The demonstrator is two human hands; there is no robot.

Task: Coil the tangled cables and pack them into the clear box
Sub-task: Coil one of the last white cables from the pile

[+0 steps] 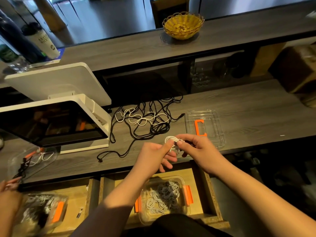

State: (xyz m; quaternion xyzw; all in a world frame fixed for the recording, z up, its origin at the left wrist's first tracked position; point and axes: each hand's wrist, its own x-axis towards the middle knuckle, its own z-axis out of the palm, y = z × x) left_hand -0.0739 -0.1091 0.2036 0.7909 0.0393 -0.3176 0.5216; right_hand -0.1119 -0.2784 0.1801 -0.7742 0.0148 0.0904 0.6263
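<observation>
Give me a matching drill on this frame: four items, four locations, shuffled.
Items:
1. white coil
2. clear lid
3. yellow basket
4. clear box

Places:
A. upper shelf, far side
B. open drawer below the counter
C. pinched between left hand and right hand
D. flat on the counter, right of the tangled cables

Pairs: 1-C, 2-D, 3-A, 4-B

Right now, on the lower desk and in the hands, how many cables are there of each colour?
White cables: 2, a coil gripped by left hand and right hand, and a loose one.
Black cables: cannot count; one tangled pile.
Total: 2 white, plus the black.
</observation>
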